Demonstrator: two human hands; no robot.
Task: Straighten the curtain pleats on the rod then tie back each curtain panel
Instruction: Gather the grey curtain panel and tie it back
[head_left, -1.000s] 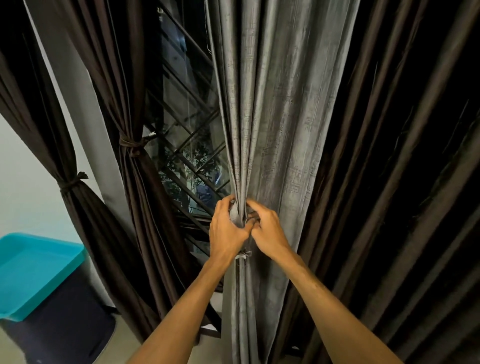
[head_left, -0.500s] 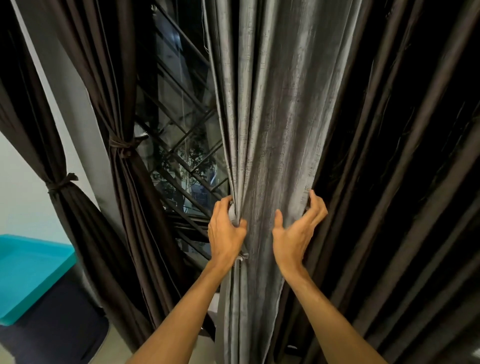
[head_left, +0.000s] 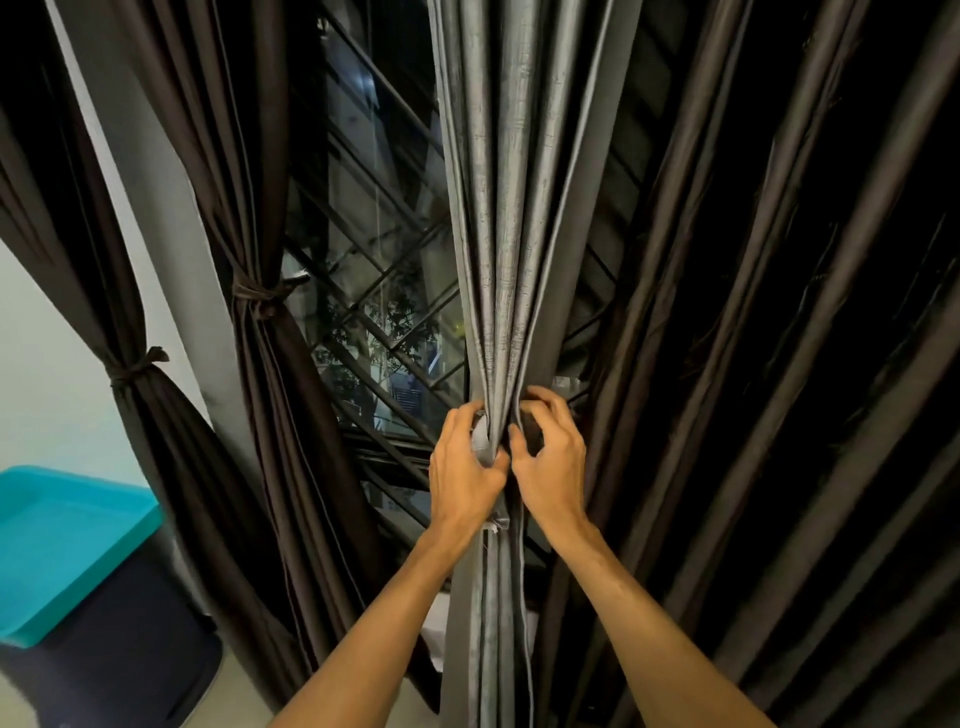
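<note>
Before the dark metal window grille (head_left: 374, 332), we hold the silver-grey pleated fabric curtain panel (head_left: 511, 260) bunched into a narrow bundle, our left hand (head_left: 465, 467) gripping its folds and our right hand (head_left: 553, 467) curled round them just beside.

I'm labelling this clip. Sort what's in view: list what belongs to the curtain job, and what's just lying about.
Job:
grey curtain, gripped by the left hand and right hand
loose brown curtain
tied brown panel
second tied panel

Lying about:
teal lid
dark bin under it
window grille
</note>
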